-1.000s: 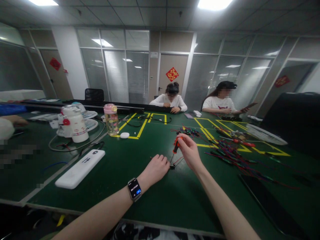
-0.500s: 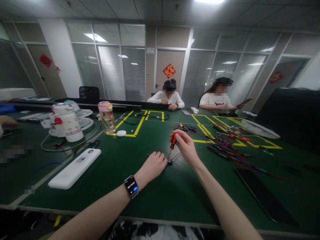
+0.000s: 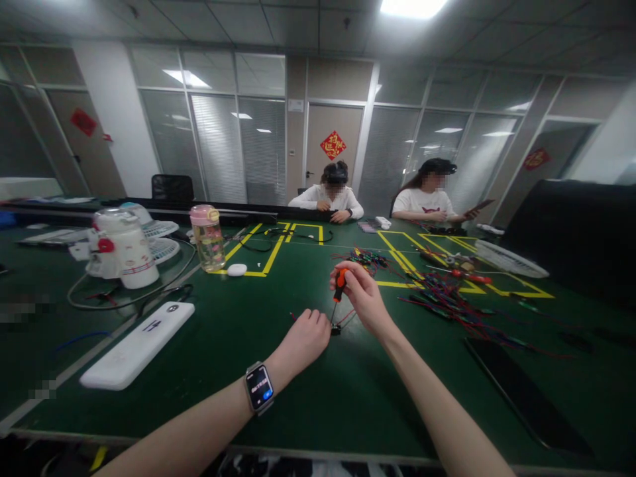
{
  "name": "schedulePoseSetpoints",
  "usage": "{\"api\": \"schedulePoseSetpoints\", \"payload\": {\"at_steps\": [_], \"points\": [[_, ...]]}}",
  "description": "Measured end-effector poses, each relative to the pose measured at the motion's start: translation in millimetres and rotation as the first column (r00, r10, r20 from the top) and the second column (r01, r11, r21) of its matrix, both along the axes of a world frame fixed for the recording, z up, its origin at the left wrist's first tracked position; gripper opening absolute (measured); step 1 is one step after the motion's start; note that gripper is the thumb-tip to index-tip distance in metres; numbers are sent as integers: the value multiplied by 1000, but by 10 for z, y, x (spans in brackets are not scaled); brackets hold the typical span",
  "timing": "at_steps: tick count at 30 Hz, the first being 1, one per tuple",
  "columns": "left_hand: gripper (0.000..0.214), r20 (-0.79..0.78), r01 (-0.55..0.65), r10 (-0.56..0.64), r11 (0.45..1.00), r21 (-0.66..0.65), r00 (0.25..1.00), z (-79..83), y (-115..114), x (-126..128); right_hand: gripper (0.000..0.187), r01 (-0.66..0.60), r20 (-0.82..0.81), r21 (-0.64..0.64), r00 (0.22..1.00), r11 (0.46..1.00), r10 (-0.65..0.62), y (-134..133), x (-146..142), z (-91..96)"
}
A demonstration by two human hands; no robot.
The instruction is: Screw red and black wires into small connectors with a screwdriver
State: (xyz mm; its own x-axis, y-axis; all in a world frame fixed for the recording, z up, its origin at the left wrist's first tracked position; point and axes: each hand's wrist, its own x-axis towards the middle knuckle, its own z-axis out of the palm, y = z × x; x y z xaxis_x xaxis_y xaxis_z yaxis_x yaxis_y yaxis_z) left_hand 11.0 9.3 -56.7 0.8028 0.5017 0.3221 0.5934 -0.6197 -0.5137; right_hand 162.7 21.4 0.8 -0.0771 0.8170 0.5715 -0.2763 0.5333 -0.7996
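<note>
In my right hand point(image 3: 362, 291) is a small screwdriver point(image 3: 340, 285) with an orange and black handle, gripped between thumb and fingers. Its thin shaft points down, and the tip meets a small black connector point(image 3: 336, 329) on the green table. My left hand point(image 3: 309, 334) rests on the table with curled fingers, the fingertips closed at the connector's left side. Part of the connector is hidden by those fingers. Red wire point(image 3: 348, 318) runs from the connector toward the right, and a short wire end point(image 3: 293, 316) pokes out left of my left hand.
A heap of red, blue and black wires point(image 3: 442, 298) lies to the right, a dark phone point(image 3: 521, 391) nearer. On the left are a white power bank point(image 3: 142, 344), a white jug point(image 3: 124, 255) and a pink-lidded bottle point(image 3: 207, 242). Two people point(image 3: 330, 199) sit opposite.
The screwdriver stands slightly more upright, its tip still at the connector. Both hands keep nearly the same place while the whole view shifts a little.
</note>
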Motion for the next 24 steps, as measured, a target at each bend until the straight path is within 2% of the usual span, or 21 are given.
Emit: {"api": "schedulePoseSetpoints", "payload": {"at_steps": [6, 13, 19, 24], "points": [[10, 7, -2, 2, 999, 36, 1000, -62, 21, 13, 20, 17, -25, -21, 1000, 1000, -18, 23, 12, -51], [9, 29, 17, -18, 999, 38, 999, -105, 57, 0, 18, 154, -5, -27, 988, 988, -154, 60, 78, -72], [8, 27, 22, -24, 999, 48, 999, -123, 74, -17, 21, 135, 33, -28, 990, 990, -134, 45, 96, -33], [8, 20, 13, -14, 999, 31, 1000, -89, 50, -18, 18, 182, 52, 1, 982, 983, -182, 37, 76, -30]]}}
